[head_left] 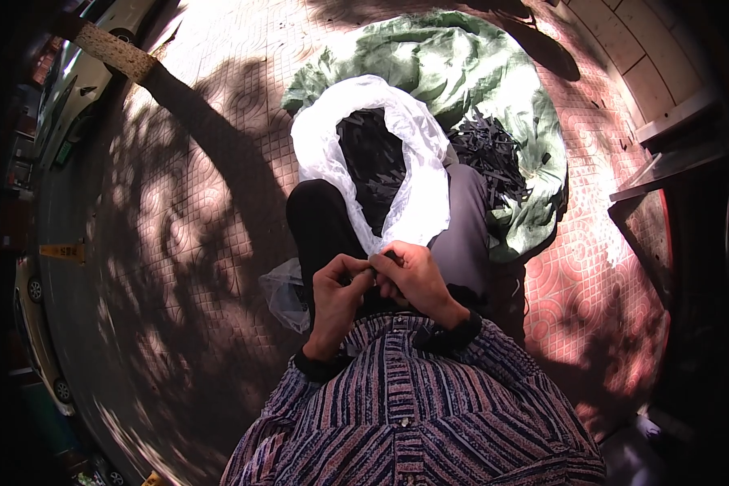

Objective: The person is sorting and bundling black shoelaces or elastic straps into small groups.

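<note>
My left hand [339,285] and my right hand [415,279] meet in front of my lap, fingers closed in a pinch and fingertips touching. A small dark piece [393,257] shows between the fingers of my right hand; its kind is too small to tell. What my left fingertips pinch is hidden. Just beyond the hands, a white plastic bag [312,146] stands open between my knees, its rim folded outward. Many short black strips [373,158] lie inside it. The near edge of the bag comes right up to my fingers.
Beyond the bag spreads a green woven sack [429,57], with a heap of black strips [490,154] on its right part. A clear plastic bag [285,293] lies by my left leg. A tree trunk [109,50] and parked cars [85,89] stand left; a ledge [668,170] juts out right.
</note>
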`<control>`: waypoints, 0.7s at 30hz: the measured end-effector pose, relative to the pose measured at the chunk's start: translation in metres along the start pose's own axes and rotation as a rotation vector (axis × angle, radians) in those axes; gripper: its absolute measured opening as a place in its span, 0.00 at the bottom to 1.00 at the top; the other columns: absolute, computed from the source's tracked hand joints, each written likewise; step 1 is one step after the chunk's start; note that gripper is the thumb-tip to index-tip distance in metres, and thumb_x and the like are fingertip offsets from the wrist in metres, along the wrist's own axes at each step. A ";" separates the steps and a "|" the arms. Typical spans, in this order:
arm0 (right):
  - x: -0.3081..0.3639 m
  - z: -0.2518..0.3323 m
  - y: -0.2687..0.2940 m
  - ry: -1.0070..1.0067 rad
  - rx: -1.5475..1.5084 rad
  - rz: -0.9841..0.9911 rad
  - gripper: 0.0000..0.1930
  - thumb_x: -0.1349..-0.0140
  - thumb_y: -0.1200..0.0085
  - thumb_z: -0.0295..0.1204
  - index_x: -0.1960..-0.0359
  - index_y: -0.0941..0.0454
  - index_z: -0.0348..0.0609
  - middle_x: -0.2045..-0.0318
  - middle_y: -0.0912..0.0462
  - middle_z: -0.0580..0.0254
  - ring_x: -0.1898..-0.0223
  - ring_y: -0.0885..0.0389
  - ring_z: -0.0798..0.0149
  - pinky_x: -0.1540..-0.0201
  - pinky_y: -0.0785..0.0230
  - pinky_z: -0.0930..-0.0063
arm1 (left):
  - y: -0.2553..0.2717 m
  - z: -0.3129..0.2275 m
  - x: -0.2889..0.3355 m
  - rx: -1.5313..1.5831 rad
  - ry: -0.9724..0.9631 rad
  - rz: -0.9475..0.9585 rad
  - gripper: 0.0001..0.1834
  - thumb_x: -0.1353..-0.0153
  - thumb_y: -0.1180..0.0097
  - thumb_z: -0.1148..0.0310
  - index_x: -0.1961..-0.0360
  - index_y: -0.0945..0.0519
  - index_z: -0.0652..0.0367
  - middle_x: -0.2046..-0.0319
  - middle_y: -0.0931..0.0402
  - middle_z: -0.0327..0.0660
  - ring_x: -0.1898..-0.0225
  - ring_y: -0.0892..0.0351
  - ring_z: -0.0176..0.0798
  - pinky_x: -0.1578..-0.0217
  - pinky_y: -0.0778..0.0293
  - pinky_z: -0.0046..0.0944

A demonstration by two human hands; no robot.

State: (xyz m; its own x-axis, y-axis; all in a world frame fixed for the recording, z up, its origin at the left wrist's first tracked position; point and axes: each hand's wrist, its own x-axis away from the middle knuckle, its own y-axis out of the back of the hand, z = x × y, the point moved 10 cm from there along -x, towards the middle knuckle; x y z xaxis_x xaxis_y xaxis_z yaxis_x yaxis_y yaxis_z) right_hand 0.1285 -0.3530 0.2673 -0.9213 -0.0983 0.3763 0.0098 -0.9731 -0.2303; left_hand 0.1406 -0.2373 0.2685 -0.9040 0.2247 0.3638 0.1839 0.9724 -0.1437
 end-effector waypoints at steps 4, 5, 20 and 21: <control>0.001 0.008 0.001 0.142 0.263 -0.116 0.11 0.40 0.49 0.33 0.72 0.27 0.36 0.81 0.24 0.61 0.82 0.25 0.66 0.78 0.34 0.77 | 0.002 0.002 -0.002 -0.083 -0.049 -0.037 0.04 0.48 0.43 0.76 0.71 0.22 0.65 0.79 0.27 0.32 0.82 0.35 0.20 0.83 0.42 0.22; 0.006 0.021 -0.001 0.301 0.455 -0.183 0.09 0.40 0.49 0.31 0.72 0.28 0.37 0.80 0.25 0.58 0.80 0.24 0.61 0.77 0.33 0.73 | 0.003 -0.001 -0.002 -0.113 -0.117 -0.043 0.04 0.48 0.43 0.76 0.70 0.22 0.65 0.79 0.27 0.32 0.82 0.35 0.20 0.83 0.42 0.22; 0.052 0.059 -0.039 1.003 1.049 -0.054 0.23 0.50 0.48 0.21 0.48 0.31 0.36 0.57 0.33 0.50 0.54 0.28 0.52 0.52 0.32 0.63 | -0.003 -0.012 0.005 0.475 0.096 0.143 0.09 0.40 0.52 0.73 0.62 0.24 0.67 0.78 0.28 0.33 0.83 0.40 0.19 0.84 0.47 0.20; 0.054 0.060 -0.041 1.027 1.046 -0.030 0.23 0.50 0.48 0.21 0.48 0.31 0.36 0.56 0.33 0.49 0.55 0.28 0.52 0.51 0.32 0.63 | -0.002 -0.013 0.007 0.462 0.101 0.118 0.10 0.39 0.54 0.72 0.61 0.24 0.68 0.78 0.29 0.33 0.83 0.40 0.19 0.84 0.48 0.20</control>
State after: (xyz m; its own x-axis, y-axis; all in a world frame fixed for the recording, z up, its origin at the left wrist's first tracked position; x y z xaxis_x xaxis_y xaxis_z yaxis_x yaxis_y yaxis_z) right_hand 0.1015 -0.3306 0.3507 -0.7880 -0.3225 -0.5245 -0.1549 -0.7206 0.6758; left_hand 0.1393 -0.2367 0.2832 -0.8411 0.3587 0.4047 0.0714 0.8154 -0.5745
